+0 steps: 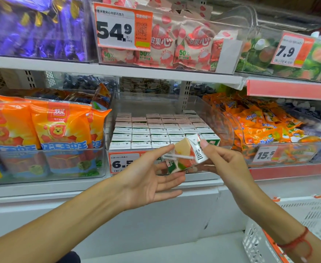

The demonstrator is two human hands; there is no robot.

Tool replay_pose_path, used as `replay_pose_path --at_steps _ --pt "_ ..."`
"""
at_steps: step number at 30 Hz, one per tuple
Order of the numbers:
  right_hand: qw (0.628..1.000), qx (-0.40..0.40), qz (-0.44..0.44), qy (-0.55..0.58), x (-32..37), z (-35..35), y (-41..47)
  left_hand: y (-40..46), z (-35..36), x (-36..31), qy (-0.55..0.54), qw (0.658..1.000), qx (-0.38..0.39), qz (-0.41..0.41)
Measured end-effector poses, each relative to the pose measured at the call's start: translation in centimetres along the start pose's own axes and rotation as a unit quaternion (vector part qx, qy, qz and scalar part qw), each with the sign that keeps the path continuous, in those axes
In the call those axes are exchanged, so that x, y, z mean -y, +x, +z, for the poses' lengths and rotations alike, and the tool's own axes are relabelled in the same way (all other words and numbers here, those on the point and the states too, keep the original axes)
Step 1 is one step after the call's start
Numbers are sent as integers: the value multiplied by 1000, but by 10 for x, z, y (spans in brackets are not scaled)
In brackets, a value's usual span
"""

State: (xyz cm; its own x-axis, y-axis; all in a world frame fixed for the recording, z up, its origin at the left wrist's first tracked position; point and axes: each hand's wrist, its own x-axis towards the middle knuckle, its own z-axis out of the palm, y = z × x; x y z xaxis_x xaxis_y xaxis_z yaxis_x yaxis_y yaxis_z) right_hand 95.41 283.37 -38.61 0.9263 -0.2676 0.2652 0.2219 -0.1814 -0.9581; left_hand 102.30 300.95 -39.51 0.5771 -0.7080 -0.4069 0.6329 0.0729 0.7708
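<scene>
Holding one juice carton (186, 155) tilted in mid-air, just in front of the clear bin (203, 105) it matches. Right hand (226, 162) pinches the carton's white barcode end between thumb and fingers. Left hand (148, 179) is flat, with straight fingers touching the other end from below and beside. One white straw (176, 156) is stuck to the carton's face, with "100" partly readable near the green end.

Stacked cartons (155, 130) in the bin sit about five across and several rows deep (exact count not readable).

Four price tags in view:
- "6.5" tag (123, 163) on that bin, partly hidden by the left hand
- "54.9" tag (117, 27), marked 元/500g, with a QR code
- "7.9" tag (286, 51)
- "15.5" tag (266, 154)

Orange lion packs (61, 126) on the left read "双汇"; two full fronts show. Lychee packets (193, 46) above read "果心" and "50%".
</scene>
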Motion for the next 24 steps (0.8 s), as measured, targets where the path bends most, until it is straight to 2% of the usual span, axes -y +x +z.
replay_pose_path --at_steps 3,5,8,11,14,16,20,24 --pt "999 26 28 7 -3 -3 -1 1 -3 -1 -3 999 -1 43" --pt "994 67 76 44 -5 -3 -2 3 -3 0 11 994 -13 111" --pt "976 104 128 139 -3 -2 -3 4 0 0 78 967 -65 235" --pt "978 102 96 153 -1 2 -5 4 -1 0 187 929 -84 309" --pt "998 46 10 40 -4 5 -7 5 -3 0 232 912 -65 333" --pt "995 0 -55 -83 -10 4 -7 10 -5 0 211 920 -57 325" --pt "948 -24 -171 -266 -21 -4 -5 15 -7 -1 155 941 -48 298" --pt "896 -14 -249 -367 -25 -9 2 24 -1 -4 155 930 -83 324"
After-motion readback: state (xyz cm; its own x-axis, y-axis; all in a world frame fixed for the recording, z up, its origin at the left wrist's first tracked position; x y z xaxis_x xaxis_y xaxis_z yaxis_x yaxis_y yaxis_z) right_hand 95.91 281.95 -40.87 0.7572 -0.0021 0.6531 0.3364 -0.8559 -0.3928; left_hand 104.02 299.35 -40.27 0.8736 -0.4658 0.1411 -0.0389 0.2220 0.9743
